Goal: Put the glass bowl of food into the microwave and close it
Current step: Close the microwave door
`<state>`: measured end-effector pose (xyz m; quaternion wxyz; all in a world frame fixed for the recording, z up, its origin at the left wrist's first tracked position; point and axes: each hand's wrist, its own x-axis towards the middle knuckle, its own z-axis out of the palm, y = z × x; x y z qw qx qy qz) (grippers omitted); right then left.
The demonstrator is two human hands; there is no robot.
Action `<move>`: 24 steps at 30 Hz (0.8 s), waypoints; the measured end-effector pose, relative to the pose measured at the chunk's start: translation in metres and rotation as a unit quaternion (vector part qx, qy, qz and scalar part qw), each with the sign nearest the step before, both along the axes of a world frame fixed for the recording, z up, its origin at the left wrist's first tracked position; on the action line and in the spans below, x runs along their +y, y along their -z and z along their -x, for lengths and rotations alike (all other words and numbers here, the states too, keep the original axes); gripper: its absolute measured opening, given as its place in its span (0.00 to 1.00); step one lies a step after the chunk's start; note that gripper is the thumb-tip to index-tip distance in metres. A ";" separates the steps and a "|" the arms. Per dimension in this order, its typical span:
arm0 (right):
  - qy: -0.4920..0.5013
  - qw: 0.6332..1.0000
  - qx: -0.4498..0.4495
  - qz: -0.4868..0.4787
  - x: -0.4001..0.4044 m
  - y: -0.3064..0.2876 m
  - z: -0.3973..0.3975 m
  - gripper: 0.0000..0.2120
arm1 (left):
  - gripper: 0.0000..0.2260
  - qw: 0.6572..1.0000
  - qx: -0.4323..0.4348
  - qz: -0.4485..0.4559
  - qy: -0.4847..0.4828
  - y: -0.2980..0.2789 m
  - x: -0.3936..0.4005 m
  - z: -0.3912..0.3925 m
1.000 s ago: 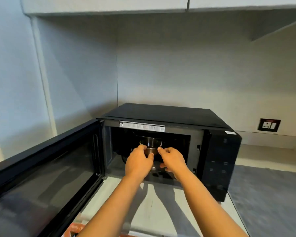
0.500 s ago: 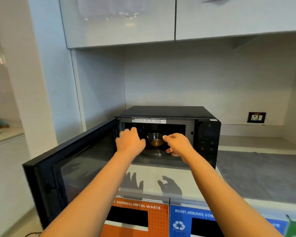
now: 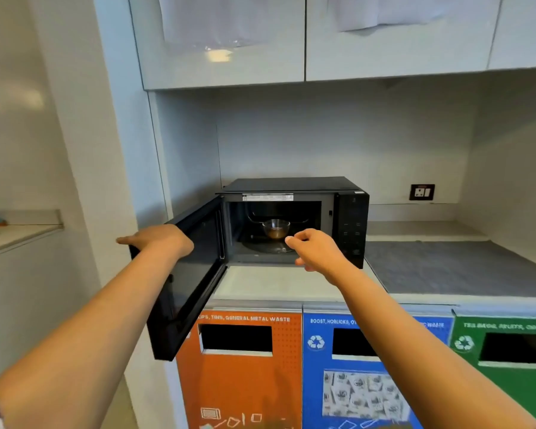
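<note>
The black microwave (image 3: 350, 218) stands on the counter with its door (image 3: 183, 292) swung wide open to the left. Inside, the glass bowl (image 3: 276, 228) with brown food sits on the glass turntable (image 3: 268, 246). My left hand (image 3: 160, 239) lies flat over the top outer edge of the open door, fingers pointing left. My right hand (image 3: 317, 249) hovers empty in front of the cavity's lower right, fingers loosely curled, apart from the bowl.
White cupboards (image 3: 229, 41) hang above the microwave. A grey mat (image 3: 452, 267) covers the counter to the right, with a wall socket (image 3: 421, 192) behind it. Orange (image 3: 239, 376), blue (image 3: 353, 382) and green (image 3: 508, 366) waste bins front the counter below. A side counter (image 3: 19, 230) is at left.
Both hands let go of the bowl and drew back out of the cavity. My left hand moved left onto the door's top edge. The view pulled back from the microwave.
</note>
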<state>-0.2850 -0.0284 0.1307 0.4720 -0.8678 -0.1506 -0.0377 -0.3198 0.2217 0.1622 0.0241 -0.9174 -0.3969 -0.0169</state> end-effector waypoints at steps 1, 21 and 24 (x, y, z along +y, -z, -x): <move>-0.002 1.000 -0.001 0.002 0.001 -0.001 0.005 0.19 | 0.21 1.000 -0.011 0.002 0.015 0.000 0.000 0.004; -0.038 0.981 -0.115 0.152 0.054 -0.004 -0.009 0.38 | 0.22 0.904 -0.280 0.125 0.296 0.014 -0.076 -0.007; 0.006 0.964 -0.123 0.238 0.047 -0.006 -0.028 0.31 | 0.23 0.903 -0.274 0.121 0.307 0.016 -0.075 -0.017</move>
